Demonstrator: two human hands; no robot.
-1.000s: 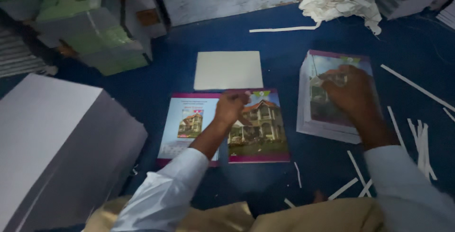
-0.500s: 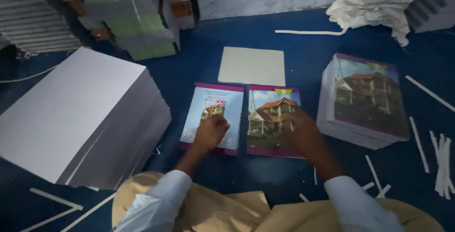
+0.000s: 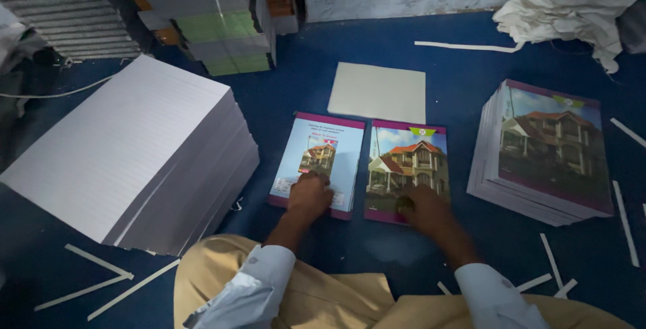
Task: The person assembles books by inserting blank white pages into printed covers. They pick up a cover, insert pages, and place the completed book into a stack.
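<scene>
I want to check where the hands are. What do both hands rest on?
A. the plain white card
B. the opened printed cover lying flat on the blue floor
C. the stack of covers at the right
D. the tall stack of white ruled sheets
B: the left hand and right hand both press the near edge of the opened printed cover, one on each half.

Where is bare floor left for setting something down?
Bare blue floor lies between the blank white sheet and the cover stack, and below the open cover. The left is crowded by the ruled-paper stack; paper strips litter the right.
</scene>
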